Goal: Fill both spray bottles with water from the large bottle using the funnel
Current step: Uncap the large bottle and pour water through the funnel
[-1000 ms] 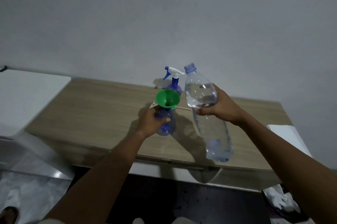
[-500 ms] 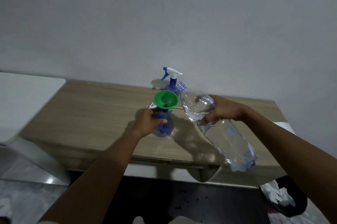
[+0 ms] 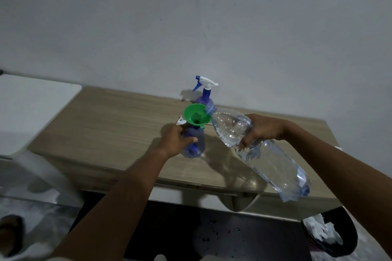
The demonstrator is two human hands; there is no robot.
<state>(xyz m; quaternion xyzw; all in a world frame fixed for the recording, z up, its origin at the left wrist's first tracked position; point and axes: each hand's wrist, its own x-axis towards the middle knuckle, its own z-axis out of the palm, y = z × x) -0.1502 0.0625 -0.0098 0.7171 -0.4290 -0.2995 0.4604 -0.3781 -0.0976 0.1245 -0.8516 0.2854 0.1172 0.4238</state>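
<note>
Over the table [image 3: 118,124], large bottle [image 3: 261,154] tipped further, mouth reaching funnel [image 3: 196,118].

Wooden table [image 3: 110,131] against grey wall [image 3: 212,27]; white surface [image 3: 27,107] at left; dark bin [image 3: 331,233] holding white scraps, floor right.
</note>
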